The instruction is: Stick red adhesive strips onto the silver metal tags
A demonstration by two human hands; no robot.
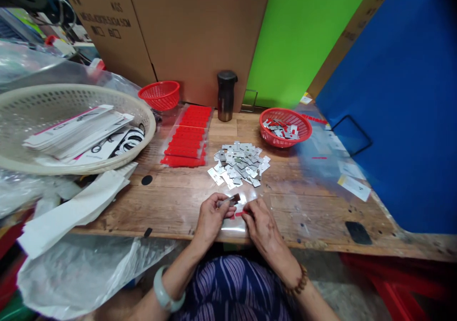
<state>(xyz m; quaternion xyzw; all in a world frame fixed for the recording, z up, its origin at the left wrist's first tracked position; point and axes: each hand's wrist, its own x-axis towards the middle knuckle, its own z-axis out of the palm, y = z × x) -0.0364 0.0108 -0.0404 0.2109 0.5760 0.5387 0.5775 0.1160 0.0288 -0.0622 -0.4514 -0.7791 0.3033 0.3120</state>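
My left hand is closed on a small flat metal piece, its dark end sticking out past the fingers toward the right. My right hand pinches a thin red strip close to the left fingertips. Under both hands lies a clear plastic sheet at the table's front edge, with glare on it. Just beyond the hands is a loose pile of small flat metal pieces with holes and notches. Red strips in clear plastic lie in a stack to the left of the pile.
A red basket holding more metal pieces stands at right, with another red basket at back left. A dark tumbler stands near the cardboard. At left, a large pale basket holds printed cards. Plastic bags lie right.
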